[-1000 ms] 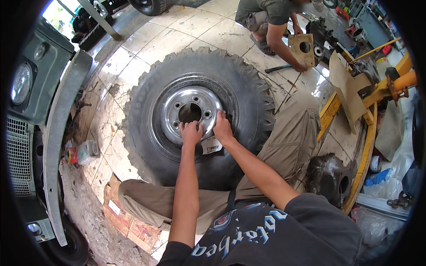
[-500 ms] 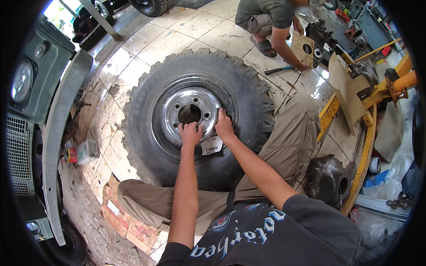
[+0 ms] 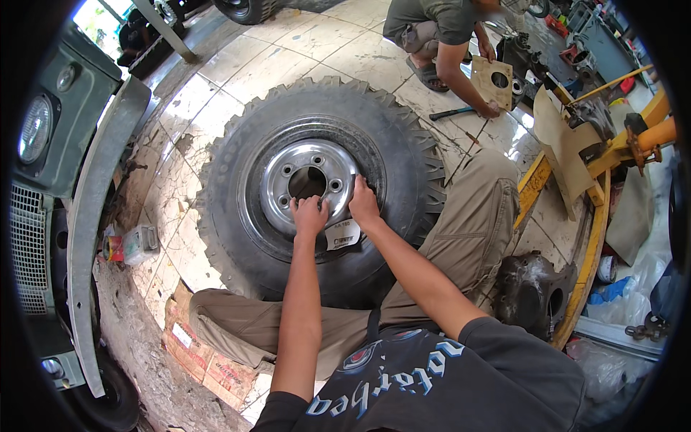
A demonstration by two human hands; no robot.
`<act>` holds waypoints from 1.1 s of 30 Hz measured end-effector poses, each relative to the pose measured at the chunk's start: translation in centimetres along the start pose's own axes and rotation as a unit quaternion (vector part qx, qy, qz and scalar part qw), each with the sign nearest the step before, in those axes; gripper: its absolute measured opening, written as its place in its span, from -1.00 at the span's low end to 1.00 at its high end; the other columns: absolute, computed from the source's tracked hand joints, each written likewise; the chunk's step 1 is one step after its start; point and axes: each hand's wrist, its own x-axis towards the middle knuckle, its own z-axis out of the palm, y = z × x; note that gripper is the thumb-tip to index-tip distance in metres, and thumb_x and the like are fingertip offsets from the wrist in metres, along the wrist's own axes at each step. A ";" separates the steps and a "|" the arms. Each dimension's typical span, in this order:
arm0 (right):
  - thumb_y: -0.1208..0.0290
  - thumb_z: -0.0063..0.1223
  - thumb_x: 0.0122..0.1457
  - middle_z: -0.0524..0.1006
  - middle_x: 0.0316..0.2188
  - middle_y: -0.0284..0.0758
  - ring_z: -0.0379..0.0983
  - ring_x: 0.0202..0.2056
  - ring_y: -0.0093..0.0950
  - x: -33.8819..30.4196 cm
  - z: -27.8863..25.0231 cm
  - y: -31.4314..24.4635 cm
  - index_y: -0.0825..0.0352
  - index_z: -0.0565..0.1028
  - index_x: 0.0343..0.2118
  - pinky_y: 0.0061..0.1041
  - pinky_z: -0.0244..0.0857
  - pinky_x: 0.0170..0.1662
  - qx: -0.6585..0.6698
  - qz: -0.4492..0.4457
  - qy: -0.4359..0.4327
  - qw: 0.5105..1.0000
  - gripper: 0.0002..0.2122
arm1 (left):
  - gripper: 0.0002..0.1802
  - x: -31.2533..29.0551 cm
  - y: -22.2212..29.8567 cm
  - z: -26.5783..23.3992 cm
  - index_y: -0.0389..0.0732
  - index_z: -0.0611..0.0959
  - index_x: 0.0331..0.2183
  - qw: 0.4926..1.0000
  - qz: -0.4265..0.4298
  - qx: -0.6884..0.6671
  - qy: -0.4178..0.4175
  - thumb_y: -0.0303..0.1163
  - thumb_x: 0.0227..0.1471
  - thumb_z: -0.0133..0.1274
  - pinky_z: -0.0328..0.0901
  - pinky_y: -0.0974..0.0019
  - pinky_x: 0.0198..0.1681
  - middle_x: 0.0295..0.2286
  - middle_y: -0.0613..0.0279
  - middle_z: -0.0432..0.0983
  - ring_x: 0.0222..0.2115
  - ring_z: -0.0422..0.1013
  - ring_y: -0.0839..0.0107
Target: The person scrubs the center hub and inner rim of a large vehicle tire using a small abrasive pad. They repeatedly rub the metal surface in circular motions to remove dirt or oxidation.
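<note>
A large knobby off-road tyre [image 3: 234, 187] lies flat on its side before me, with a bare grey steel wheel rim [image 3: 276, 167] in it. Curled fingers of my left hand [image 3: 309, 215] press on the rim's face by the lower edge of the centre hole. My right hand [image 3: 364, 201] is closed against the raised right edge of that face, its thumb and fingers bent; a small dark edge shows at the fingertips. Between my wrists lies a white printed sheet that looks like sandpaper backing [image 3: 342, 234]. Whether either hand holds it I cannot tell.
A vehicle front with a metal bumper [image 3: 108, 209] borders the left. Clear plastic box [image 3: 141, 245] and flattened cardboard [image 3: 209, 356] lie nearby. Far right, a co-worker [image 3: 443, 36] holds a tan plate [image 3: 481, 75] near a hammer [image 3: 453, 113]. Yellow frame [image 3: 586, 281] and metal housing [image 3: 529, 291] stand right.
Both my hands stay almost in place on the rim. The co-worker's tan plate has turned slightly to face more this way.
</note>
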 end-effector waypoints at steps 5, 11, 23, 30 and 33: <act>0.64 -0.29 0.21 0.19 0.21 0.38 0.22 0.24 0.15 -0.5 0.4 -0.3 0.62 0.13 0.26 -0.16 0.18 0.29 -0.016 -0.008 0.007 1.000 -0.49 | -0.65 0.4 0.5 -0.4 -0.18 0.67 -0.31 1.000 -0.003 0.008 -0.009 -0.07 0.17 0.06 -0.02 -0.15 0.27 -0.35 0.09 0.63 -0.18 0.48 0.09; 0.64 -0.29 0.20 0.18 0.20 0.42 0.20 0.24 0.18 -1.1 0.2 -1.1 0.64 0.12 0.25 -0.15 0.18 0.29 -0.016 0.002 -0.009 1.000 -0.48 | -0.61 -0.1 -0.3 -0.3 -0.17 0.69 -0.24 1.000 0.002 0.014 -0.019 -0.04 0.17 0.06 -0.01 -0.12 0.27 -0.34 0.06 0.64 -0.16 0.49 0.09; 0.64 -0.21 0.17 0.20 0.22 0.35 0.21 0.24 0.13 0.0 -0.1 0.3 0.62 0.16 0.25 -0.13 0.20 0.28 0.020 0.001 0.018 1.000 -0.47 | -0.64 0.1 0.3 0.0 -0.19 0.67 -0.28 1.000 0.000 -0.003 -0.006 -0.07 0.16 0.06 -0.02 -0.14 0.28 -0.33 0.08 0.64 -0.14 0.46 0.09; 0.67 -0.24 0.17 0.20 0.23 0.33 0.22 0.23 0.15 -0.8 0.4 -0.4 0.65 0.14 0.24 -0.14 0.16 0.31 0.020 0.032 -0.003 0.999 -0.48 | -0.63 0.1 -0.3 -0.3 -0.19 0.67 -0.26 1.000 -0.006 0.004 -0.026 -0.06 0.16 0.05 -0.03 -0.15 0.28 -0.31 0.11 0.63 -0.14 0.46 0.09; 0.69 -0.24 0.14 0.25 0.20 0.32 0.25 0.21 0.14 -0.6 0.7 0.3 0.64 0.17 0.24 -0.13 0.15 0.29 0.012 0.003 0.042 0.999 -0.47 | -0.62 0.3 -0.1 -0.1 -0.19 0.67 -0.25 1.000 0.008 0.002 -0.012 -0.05 0.16 0.05 -0.03 -0.15 0.28 -0.30 0.11 0.63 -0.14 0.46 0.09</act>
